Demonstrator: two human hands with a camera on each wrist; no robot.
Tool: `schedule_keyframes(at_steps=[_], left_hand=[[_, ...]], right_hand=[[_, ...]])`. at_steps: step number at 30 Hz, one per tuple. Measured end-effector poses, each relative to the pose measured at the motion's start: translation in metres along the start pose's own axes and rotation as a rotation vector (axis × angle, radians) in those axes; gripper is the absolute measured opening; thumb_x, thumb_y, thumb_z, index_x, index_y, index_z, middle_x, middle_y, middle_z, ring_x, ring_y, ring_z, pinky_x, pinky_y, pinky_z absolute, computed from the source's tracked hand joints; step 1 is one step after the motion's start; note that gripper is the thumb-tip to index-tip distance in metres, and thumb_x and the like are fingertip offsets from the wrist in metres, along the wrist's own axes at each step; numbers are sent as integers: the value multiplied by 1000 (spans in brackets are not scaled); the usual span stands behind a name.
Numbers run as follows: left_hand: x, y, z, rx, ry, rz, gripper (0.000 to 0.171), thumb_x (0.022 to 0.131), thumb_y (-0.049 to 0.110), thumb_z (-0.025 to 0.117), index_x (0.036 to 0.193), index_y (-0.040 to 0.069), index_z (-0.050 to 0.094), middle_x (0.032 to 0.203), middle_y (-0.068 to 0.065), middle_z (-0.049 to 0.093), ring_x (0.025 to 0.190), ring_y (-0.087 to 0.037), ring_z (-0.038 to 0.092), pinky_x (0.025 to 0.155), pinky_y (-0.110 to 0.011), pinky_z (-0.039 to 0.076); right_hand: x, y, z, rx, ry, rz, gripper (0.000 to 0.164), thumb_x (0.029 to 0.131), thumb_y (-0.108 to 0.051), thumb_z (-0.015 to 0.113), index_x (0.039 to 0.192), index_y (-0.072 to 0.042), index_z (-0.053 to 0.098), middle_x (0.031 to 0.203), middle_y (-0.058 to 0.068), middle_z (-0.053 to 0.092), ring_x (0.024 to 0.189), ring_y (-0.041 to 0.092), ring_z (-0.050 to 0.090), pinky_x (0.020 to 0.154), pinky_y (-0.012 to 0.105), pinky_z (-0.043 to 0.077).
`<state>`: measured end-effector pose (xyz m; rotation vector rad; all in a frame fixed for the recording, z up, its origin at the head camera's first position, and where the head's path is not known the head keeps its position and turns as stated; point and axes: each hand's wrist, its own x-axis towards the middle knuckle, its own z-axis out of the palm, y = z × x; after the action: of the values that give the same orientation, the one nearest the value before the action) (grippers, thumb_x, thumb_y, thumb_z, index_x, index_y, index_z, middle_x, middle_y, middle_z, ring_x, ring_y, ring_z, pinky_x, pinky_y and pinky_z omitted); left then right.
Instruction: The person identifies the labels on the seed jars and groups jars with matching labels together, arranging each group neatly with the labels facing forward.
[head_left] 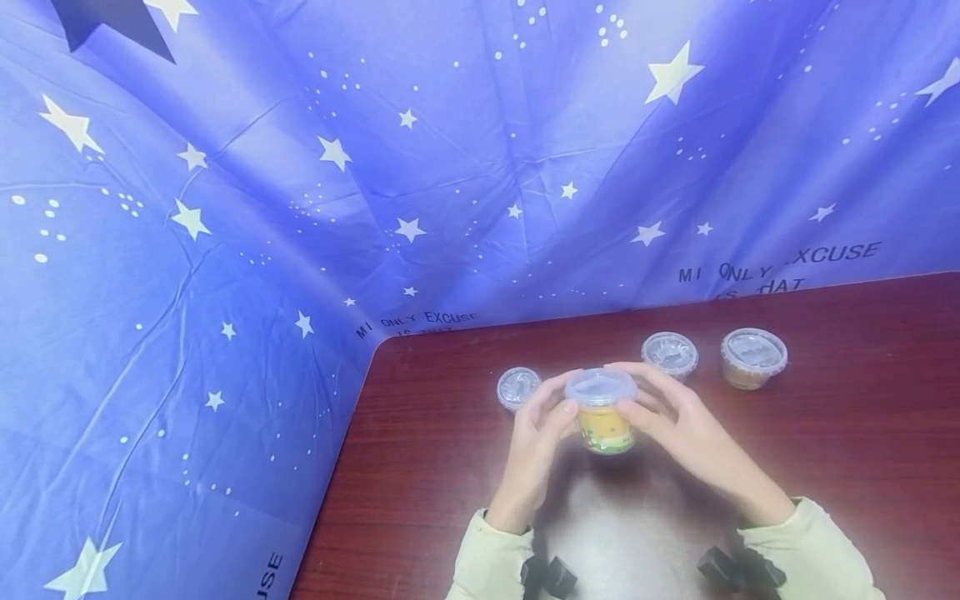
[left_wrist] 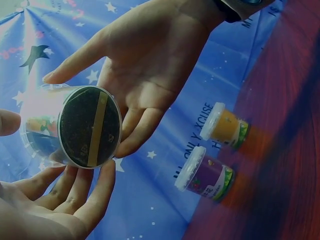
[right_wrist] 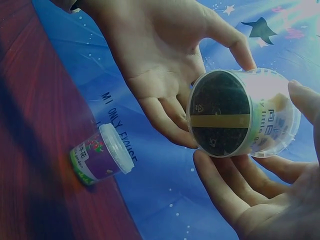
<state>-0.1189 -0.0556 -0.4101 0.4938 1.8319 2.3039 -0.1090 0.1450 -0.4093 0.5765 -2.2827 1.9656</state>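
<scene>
Between both hands is a small plastic cup (head_left: 603,427) with a clear lid and a yellow and green printed label. It is held raised over the table. My left hand (head_left: 534,446) holds it from the left, thumb on the near side and fingers round the far side. From the right, my right hand (head_left: 697,433) grips it the same way, thumb just below the lid rim. The cup's underside (left_wrist: 82,130) faces the left wrist camera, showing dark contents crossed by a yellowish strip. In the right wrist view, printed lettering runs along the cup's side (right_wrist: 270,117).
Three more lidded cups stand behind the hands on the dark red table (head_left: 420,500): one at left (head_left: 518,388), one behind the right hand (head_left: 670,353), one farther right (head_left: 753,358). A blue star-printed cloth (head_left: 450,167) borders the table's back and left edges.
</scene>
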Motion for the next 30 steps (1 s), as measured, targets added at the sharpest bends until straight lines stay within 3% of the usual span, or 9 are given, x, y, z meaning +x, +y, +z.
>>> schedule_keyframes(at_steps=[5, 15, 24, 30], left_hand=[[0, 1, 1, 5, 7, 4, 45, 98, 19, 55, 139, 1, 52, 135, -20, 57, 115, -12, 62, 98, -36, 54], [-1, 0, 7, 50, 108, 29, 44, 94, 11, 63, 137, 4, 54, 132, -17, 60, 117, -21, 61, 99, -32, 53], [-1, -4, 12, 108, 166, 50, 45, 90, 14, 69, 134, 10, 58, 125, -10, 64, 118, -26, 59, 101, -32, 51], [-1, -4, 11, 118, 165, 56, 44, 90, 15, 70, 133, 11, 59, 124, -9, 65, 116, -26, 60, 100, -33, 51]], right_hand=[[0, -1, 1, 3, 27, 6, 44, 99, -8, 58, 142, -6, 48, 134, 1, 61, 120, -1, 57, 96, 18, 50], [-1, -1, 3, -63, 135, 55, 47, 97, -13, 63, 142, -13, 50, 125, -6, 63, 108, 1, 62, 85, 23, 56], [-1, -4, 8, -52, 146, 49, 48, 95, -11, 66, 140, -10, 50, 117, -9, 66, 101, 7, 65, 82, 25, 58], [-1, -2, 8, -59, 136, 52, 47, 95, -11, 66, 139, -10, 50, 118, -7, 65, 101, 8, 65, 83, 25, 58]])
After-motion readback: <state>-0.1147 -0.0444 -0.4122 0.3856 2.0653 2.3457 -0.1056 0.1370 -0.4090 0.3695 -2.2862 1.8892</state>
